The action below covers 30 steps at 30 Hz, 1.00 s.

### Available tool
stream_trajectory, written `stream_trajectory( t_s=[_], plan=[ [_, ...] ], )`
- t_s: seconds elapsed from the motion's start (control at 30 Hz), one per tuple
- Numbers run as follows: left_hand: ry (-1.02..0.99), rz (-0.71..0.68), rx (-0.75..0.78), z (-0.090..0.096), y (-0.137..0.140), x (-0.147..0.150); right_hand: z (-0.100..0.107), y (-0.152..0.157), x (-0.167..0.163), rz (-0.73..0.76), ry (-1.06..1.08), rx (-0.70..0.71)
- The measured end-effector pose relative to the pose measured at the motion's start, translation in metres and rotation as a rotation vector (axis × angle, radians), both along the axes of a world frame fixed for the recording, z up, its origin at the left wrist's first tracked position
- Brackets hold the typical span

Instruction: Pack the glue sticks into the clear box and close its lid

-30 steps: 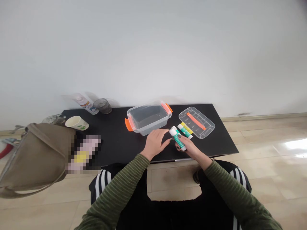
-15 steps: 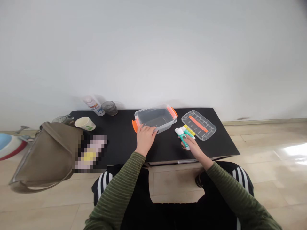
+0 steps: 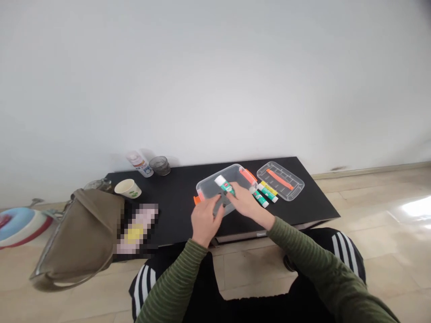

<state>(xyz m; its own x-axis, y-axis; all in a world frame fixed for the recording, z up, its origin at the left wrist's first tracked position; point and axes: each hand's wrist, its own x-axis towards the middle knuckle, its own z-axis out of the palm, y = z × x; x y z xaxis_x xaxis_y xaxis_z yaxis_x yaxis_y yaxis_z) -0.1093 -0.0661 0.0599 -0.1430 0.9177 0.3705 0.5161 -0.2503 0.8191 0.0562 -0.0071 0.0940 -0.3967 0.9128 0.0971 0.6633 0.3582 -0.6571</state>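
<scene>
A white-capped green glue stick is gripped in my right hand, above the inside of the clear plastic box. My left hand is at the near side of the box, its fingers bent over the rim and its thumb toward the near wall. The fingertips of both hands come close together there. Orange latches mark the box's two ends. Just right of the box lie two green glue sticks and a yellow-labelled one, close together. Beyond them rests the clear lid with its orange handle.
Toward the left of the black table are a paper cup, a spray can and a dark glass. A brown bag stands at the left end, beside a blurred pinkish item. The wall runs behind the table.
My right hand has moved left from beside the lid to over the box, carrying a glue stick. The box sits slightly turned, and my view has shifted a little.
</scene>
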Motion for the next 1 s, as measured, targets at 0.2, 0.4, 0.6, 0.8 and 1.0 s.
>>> stream_trajectory(
  t_s=[0.2,0.4,0.6,0.8,1.0],
  plan=[
    [0.194,0.208,-0.124,-0.006,0.027,-0.026,0.004,0.028,-0.067,0.039,-0.57,-0.285],
    [0.307,0.181,-0.345,-0.007,0.027,-0.028,-0.014,0.036,-0.082,0.167,-0.662,-0.37],
    [0.458,0.216,-0.438,0.011,0.024,-0.022,-0.021,0.037,-0.077,0.269,-0.661,-0.322],
    [0.429,0.223,-0.574,0.017,0.027,-0.029,-0.019,0.02,-0.046,0.091,-0.235,0.195],
    [0.416,0.217,-0.586,0.013,0.028,-0.033,-0.053,0.017,0.057,-0.455,0.131,0.65]
  ],
)
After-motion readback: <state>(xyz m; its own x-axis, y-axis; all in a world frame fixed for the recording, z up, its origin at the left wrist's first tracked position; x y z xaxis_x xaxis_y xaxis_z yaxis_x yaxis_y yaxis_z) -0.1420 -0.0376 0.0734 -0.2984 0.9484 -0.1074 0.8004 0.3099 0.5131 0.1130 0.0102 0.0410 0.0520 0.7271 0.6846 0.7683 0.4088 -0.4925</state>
